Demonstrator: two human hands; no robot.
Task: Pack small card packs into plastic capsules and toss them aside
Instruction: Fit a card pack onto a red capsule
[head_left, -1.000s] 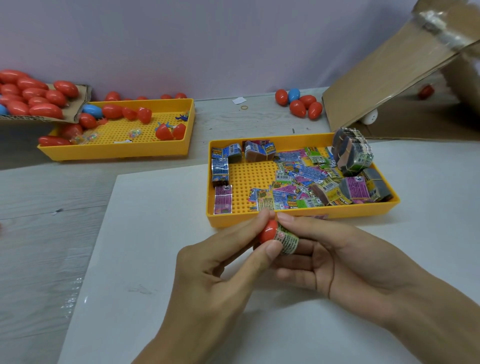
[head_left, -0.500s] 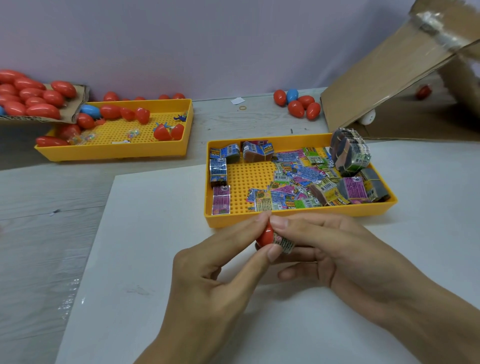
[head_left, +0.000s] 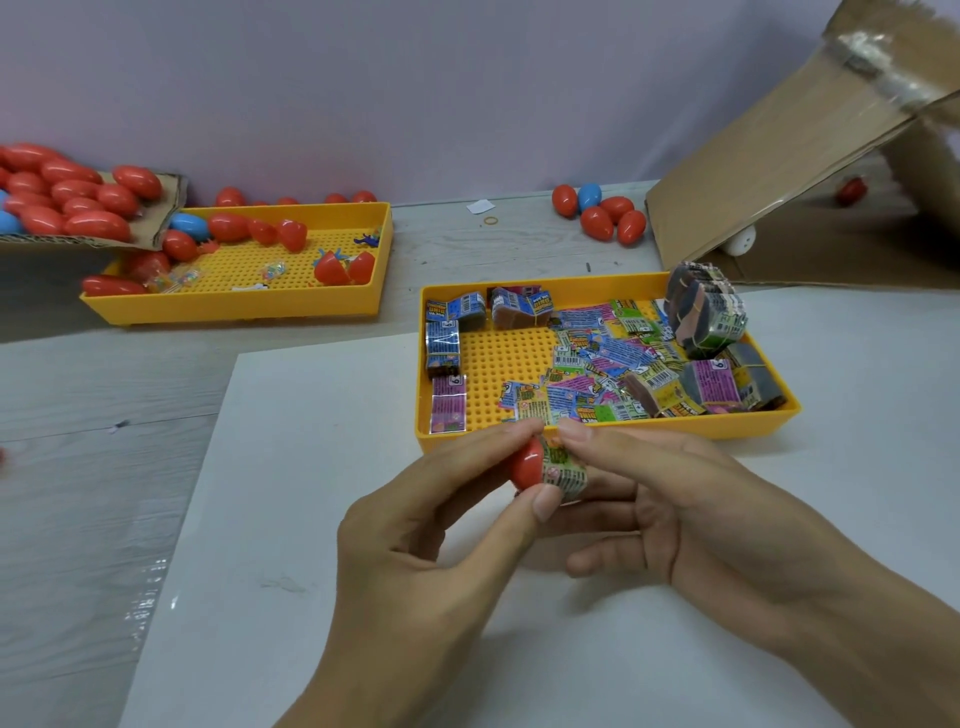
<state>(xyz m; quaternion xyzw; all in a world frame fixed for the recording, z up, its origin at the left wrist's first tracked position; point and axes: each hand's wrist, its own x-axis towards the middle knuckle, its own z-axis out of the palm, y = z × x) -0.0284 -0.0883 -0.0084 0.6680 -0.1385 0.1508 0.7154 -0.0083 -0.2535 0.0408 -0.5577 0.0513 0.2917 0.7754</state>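
At ten o'clock, a yellow tray (head_left: 332, 306) holds red capsules (head_left: 228, 227); nearer, at one o'clock, another tray (head_left: 597, 434) holds card packs (head_left: 613, 364). My left hand (head_left: 415, 561) pinches a red capsule half (head_left: 525, 465); my right hand (head_left: 675, 509) pinches a pack (head_left: 566, 470), seemingly partly inside.

The left hand (head_left: 415, 551) covers much of the red capsule half (head_left: 525, 464); the card pack (head_left: 565, 470) print is too small to read. The picture's left edge cuts the capsule pile (head_left: 62, 200); the cardboard box (head_left: 810, 171) runs off right.
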